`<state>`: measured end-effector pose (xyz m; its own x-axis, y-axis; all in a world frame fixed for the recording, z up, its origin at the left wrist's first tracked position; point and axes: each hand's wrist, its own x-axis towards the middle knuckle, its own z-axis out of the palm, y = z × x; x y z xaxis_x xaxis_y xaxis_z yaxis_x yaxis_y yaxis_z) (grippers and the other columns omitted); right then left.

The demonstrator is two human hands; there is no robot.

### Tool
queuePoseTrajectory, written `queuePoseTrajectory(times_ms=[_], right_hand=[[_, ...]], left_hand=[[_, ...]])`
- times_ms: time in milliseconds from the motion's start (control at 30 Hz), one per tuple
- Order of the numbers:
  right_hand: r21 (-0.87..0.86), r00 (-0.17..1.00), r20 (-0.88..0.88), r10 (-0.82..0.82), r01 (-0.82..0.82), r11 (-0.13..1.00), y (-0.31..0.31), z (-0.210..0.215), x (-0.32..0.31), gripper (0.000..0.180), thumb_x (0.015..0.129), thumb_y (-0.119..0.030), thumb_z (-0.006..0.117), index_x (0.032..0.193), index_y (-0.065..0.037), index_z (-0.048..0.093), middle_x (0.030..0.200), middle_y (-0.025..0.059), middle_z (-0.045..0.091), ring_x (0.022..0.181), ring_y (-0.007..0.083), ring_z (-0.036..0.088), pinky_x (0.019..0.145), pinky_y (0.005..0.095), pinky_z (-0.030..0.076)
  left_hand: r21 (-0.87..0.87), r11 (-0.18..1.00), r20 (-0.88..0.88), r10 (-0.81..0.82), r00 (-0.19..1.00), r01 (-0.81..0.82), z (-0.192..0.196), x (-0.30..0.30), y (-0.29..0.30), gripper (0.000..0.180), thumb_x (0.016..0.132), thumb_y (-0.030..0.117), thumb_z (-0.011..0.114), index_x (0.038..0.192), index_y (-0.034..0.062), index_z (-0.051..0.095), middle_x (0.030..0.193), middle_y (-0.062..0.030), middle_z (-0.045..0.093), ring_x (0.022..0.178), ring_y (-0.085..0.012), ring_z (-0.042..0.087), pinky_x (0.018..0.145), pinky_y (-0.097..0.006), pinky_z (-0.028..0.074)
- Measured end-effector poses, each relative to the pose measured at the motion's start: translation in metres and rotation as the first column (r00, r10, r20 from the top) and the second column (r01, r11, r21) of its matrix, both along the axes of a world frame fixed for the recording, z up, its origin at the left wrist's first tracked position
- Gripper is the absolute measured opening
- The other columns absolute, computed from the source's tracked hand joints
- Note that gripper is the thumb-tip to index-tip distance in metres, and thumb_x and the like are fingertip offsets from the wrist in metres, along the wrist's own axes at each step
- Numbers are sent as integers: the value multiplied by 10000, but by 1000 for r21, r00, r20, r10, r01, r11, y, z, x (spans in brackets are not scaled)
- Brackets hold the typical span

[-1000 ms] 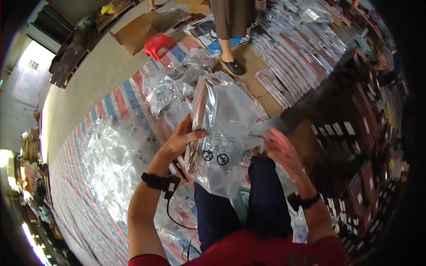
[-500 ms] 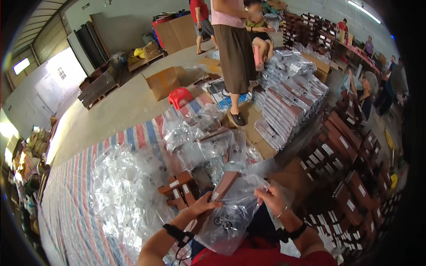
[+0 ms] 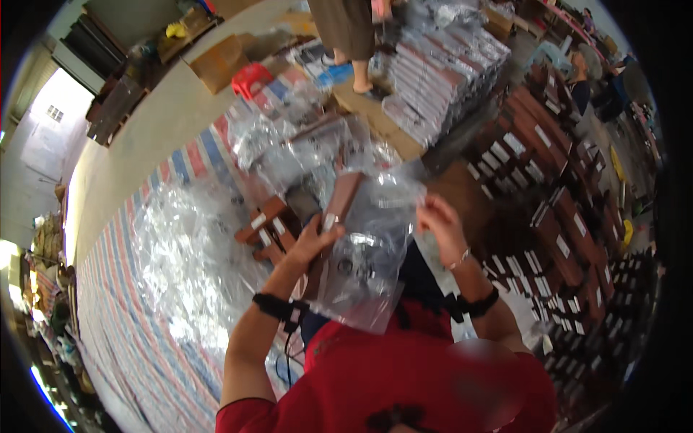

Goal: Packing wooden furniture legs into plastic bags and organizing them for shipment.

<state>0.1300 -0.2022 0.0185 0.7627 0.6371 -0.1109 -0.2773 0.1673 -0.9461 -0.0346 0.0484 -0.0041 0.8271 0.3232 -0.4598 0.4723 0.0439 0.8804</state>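
A reddish-brown board with a small white label is held in my left hand, whose fingers wrap its side. Lying against the board is a clear plastic bag with dark printed marks, spread in front of my body. At the bag's upper right edge, my right hand has its fingers pinched together on the film. Whether the board's lower part is inside the bag or behind it, I cannot tell. Several loose brown boards with white labels lie just left of my left hand.
Loose clear bags heap on a striped sheet at left. Bagged boards are stacked ahead, near a standing person. More brown boards pile up at right. A red stool and cardboard box stand farther back.
The view has tilted downward, so more of my red shirt shows. My right hand has moved slightly away from my left, and the bag is spread wider between them.
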Motion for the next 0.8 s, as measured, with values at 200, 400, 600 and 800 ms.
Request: queuePoseTrajectory(times_ms=[200, 400, 600, 800], right_hand=[[-21, 945, -195, 262, -271, 962, 6, -6, -32, 520, 911, -251, 615, 1323, -4, 415, 1054, 98, 605, 978, 149, 594, 867, 293, 478], [-260, 848, -220, 481, -527, 809, -8, -8, -34, 485, 877, -90, 639, 1307, 14, 440, 1230, 127, 546, 969, 155, 612, 859, 269, 487], [-324, 837, -19, 548, -523, 788, -12, 2, -33, 326, 823, -77, 685, 1120, 1, 575, 886, 48, 659, 818, 105, 627, 748, 246, 488], [-413, 960, -76, 268, -275, 868, -36, 12, 10, 238, 833, -121, 686, 1037, -31, 604, 754, 4, 606, 694, 66, 580, 648, 205, 452]], left_hand=[[-8, 906, 81, 423, 903, -423, -17, 29, -6, 777, 708, 413, 780, 1241, -49, 457, 1126, -166, 569, 994, -210, 555, 852, -323, 452], [-182, 821, 134, 566, 813, -542, -14, 24, 3, 776, 718, 371, 781, 1262, -32, 403, 1142, -143, 545, 1023, -217, 540, 875, -325, 435], [-292, 721, 129, 681, 721, -629, -9, 28, 8, 729, 726, 321, 792, 1254, -12, 416, 1113, -131, 545, 1007, -203, 547, 847, -324, 456], [-404, 590, 120, 792, 599, -699, -32, 32, 17, 587, 758, 282, 781, 1197, 26, 487, 1065, -59, 573, 953, -163, 560, 804, -306, 468]])
